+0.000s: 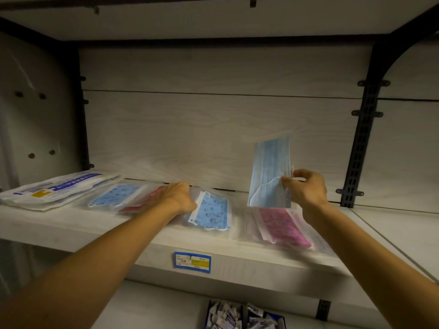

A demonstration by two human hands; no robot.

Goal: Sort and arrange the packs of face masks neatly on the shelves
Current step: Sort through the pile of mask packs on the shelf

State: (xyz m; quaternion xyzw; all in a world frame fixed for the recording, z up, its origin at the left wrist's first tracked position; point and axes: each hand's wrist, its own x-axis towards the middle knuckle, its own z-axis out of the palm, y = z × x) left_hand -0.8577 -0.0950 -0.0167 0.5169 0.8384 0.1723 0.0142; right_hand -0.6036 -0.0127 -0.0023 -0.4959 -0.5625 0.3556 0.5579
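Observation:
My right hand [306,188] pinches a clear pack of plain blue masks [270,172] by its right edge and holds it upright above the shelf [152,236]. Below it lies a pink patterned pack [282,225]. My left hand [179,197] rests on the left edge of a blue patterned pack [212,213] lying flat on the shelf; its fingers are hidden from me. Further left lie a red pack [142,200], partly under my forearm, another blue patterned pack [116,194], and large white packs with blue print [54,188].
A blue-framed price label [192,262] is stuck on the shelf's front edge. Black slotted uprights [361,148] stand at the right. On the lower shelf a dark bin with small sachets [242,315] sits below my arms. The shelf's right end is bare board.

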